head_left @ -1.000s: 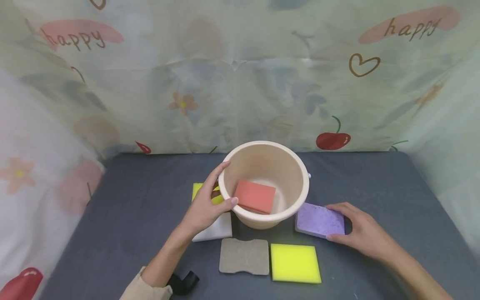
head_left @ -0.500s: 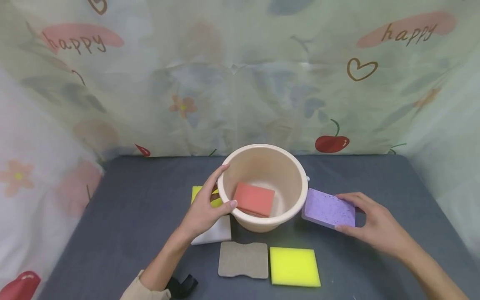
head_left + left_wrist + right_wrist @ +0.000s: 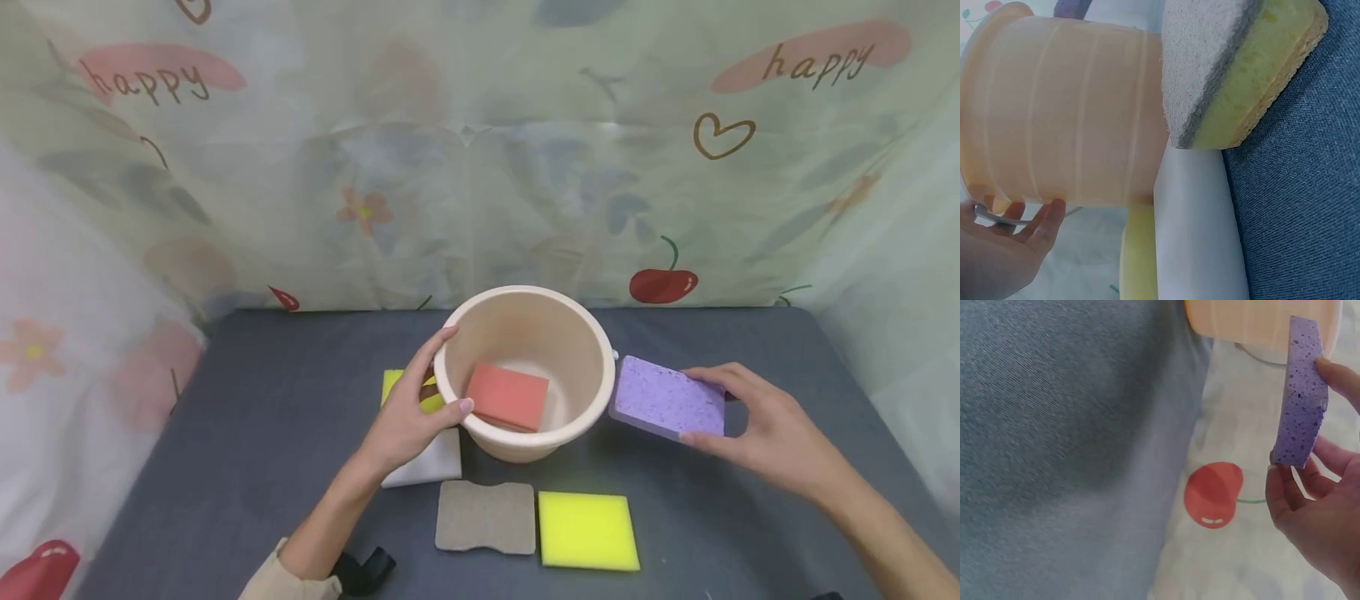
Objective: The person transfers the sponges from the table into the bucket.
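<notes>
Hovering beside bucket [image 3: 528, 329], right grip [image 3: 772, 429] pinches purple sponge [image 3: 663, 398] edges.

Dark tabletop [image 3: 247, 433], beige bucket [image 3: 536, 329], four flat pads [image 3: 486, 518]

This looks like a little closed-in corner, maybe in a home, but you can't tell which room. A thin back sheet [image 3: 517, 196] with cherries [image 3: 663, 286], flowers [image 3: 364, 211] and the word "happy" [image 3: 817, 63] on it hangs along the far edge of the dark blue cloth-topped surface [image 3: 292, 375], and a left sheet [image 3: 90, 417] and a right sheet [image 3: 907, 333] come down by its two side edges, like a play tent. The plain bucket [image 3: 536, 329] and the purple sponge [image 3: 666, 396] look like house things too.
</notes>
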`<action>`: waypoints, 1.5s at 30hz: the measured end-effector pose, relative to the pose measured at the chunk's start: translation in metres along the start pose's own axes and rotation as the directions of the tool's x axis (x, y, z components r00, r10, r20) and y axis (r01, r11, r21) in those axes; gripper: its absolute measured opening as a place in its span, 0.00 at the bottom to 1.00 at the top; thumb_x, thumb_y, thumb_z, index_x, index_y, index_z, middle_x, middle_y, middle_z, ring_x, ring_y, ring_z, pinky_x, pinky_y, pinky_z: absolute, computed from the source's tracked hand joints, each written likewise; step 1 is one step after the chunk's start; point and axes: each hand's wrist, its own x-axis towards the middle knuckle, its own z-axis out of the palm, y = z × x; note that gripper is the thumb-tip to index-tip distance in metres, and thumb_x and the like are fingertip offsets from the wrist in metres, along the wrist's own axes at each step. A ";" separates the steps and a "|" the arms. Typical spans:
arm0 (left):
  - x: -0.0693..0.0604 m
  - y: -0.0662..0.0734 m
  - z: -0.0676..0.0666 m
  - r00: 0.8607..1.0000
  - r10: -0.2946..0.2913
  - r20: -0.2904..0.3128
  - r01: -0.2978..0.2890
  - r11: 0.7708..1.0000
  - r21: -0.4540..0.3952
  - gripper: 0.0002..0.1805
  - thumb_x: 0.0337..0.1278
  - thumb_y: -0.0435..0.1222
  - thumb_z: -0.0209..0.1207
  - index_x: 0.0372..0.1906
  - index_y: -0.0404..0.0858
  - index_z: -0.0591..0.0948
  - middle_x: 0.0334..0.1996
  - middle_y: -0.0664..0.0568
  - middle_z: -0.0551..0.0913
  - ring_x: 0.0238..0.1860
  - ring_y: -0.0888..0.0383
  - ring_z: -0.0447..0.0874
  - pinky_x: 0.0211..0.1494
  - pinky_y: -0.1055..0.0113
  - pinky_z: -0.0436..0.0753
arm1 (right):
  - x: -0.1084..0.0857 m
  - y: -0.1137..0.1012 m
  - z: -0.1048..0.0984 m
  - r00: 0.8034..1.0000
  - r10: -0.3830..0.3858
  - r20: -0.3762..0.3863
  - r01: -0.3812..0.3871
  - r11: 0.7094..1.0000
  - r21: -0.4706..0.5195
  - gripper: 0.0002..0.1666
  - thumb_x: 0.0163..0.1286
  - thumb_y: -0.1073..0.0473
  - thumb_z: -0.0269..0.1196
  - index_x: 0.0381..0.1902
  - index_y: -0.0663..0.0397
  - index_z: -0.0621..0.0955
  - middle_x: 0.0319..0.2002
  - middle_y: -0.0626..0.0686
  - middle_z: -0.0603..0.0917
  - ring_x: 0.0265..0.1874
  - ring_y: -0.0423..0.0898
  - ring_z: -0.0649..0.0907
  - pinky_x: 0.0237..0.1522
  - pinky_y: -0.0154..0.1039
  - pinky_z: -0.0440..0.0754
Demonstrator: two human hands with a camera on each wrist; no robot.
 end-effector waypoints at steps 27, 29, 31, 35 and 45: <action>-0.001 -0.001 0.000 1.000 0.002 -0.006 -0.002 1.000 0.002 0.45 0.56 0.33 0.67 0.77 0.56 0.59 0.74 0.57 0.59 0.68 0.49 0.68 0.63 0.48 0.74 | 0.018 -0.029 -0.044 0.996 0.014 -0.085 -0.012 1.000 0.015 0.45 0.43 0.55 0.83 0.62 0.43 0.79 0.54 0.47 0.80 0.46 0.30 0.71 0.44 0.17 0.61; -0.001 -0.001 0.000 1.000 0.004 -0.005 -0.004 1.000 0.005 0.45 0.57 0.34 0.67 0.77 0.56 0.59 0.74 0.57 0.59 0.68 0.50 0.68 0.62 0.48 0.74 | 0.019 -0.032 -0.044 0.997 0.008 -0.082 -0.005 1.000 0.027 0.45 0.43 0.56 0.83 0.62 0.42 0.79 0.54 0.47 0.80 0.46 0.31 0.71 0.45 0.16 0.62; -0.001 -0.001 0.001 1.000 0.006 -0.005 -0.006 1.000 0.005 0.45 0.56 0.33 0.67 0.77 0.56 0.59 0.74 0.57 0.59 0.68 0.50 0.68 0.62 0.48 0.74 | 0.021 -0.036 -0.044 0.997 -0.001 -0.078 0.006 0.998 0.055 0.45 0.44 0.57 0.83 0.62 0.42 0.79 0.54 0.45 0.79 0.45 0.32 0.71 0.46 0.15 0.62; 0.000 -0.001 0.001 1.000 0.012 -0.007 -0.012 1.000 0.005 0.45 0.57 0.35 0.67 0.77 0.56 0.59 0.74 0.57 0.59 0.68 0.50 0.68 0.62 0.47 0.74 | 0.025 -0.043 -0.043 0.998 -0.017 -0.059 0.024 0.993 0.115 0.43 0.46 0.59 0.82 0.62 0.44 0.79 0.54 0.43 0.77 0.43 0.34 0.73 0.47 0.13 0.66; 0.000 -0.002 0.001 1.000 0.012 -0.010 -0.012 1.000 0.018 0.45 0.57 0.40 0.67 0.77 0.56 0.59 0.74 0.56 0.59 0.68 0.49 0.69 0.62 0.48 0.75 | 0.038 -0.060 -0.033 0.998 -0.060 -0.014 0.062 0.991 0.121 0.43 0.48 0.55 0.82 0.62 0.46 0.78 0.54 0.49 0.78 0.43 0.36 0.74 0.48 0.13 0.68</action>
